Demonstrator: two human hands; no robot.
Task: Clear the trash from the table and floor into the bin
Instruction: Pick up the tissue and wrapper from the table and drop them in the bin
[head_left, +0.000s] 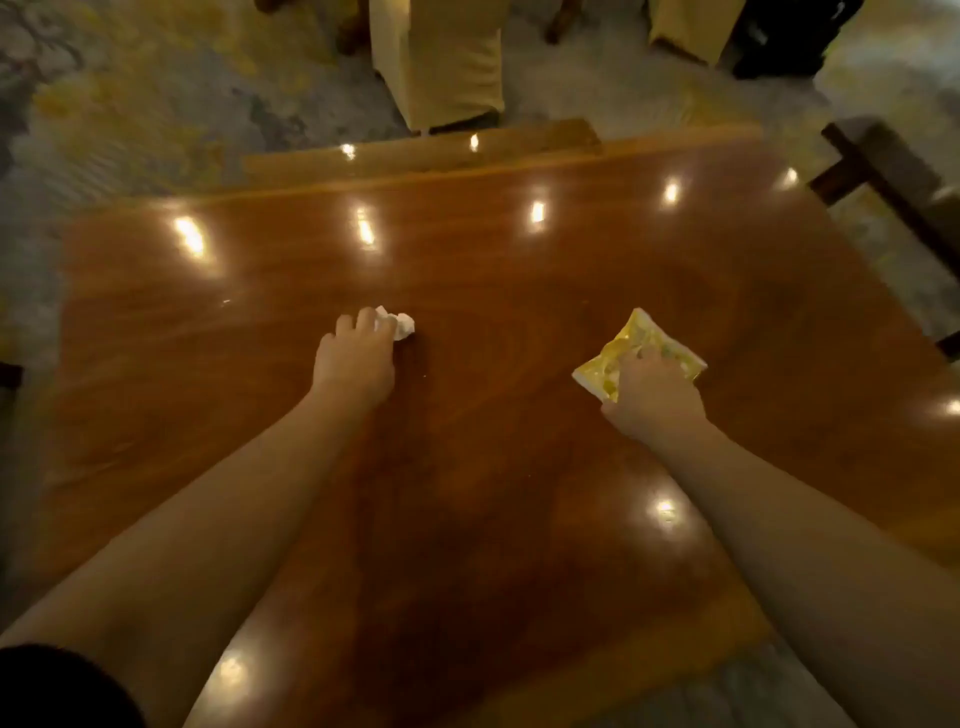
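A crumpled white tissue (399, 325) is seen on the polished wooden bench (493, 291), pinched at its near-left side by the curled fingers (363, 318) of the left hand (356, 358), most of it showing beyond the fingertips. A yellow snack wrapper (631, 345) is pressed flat on the bench under the right hand (654, 397); whether it is gripped cannot be told.

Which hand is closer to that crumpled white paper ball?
Left. The left hand has its fingers on the crumpled white paper ball; the right hand is off to the side, on the yellow plastic wrapper.
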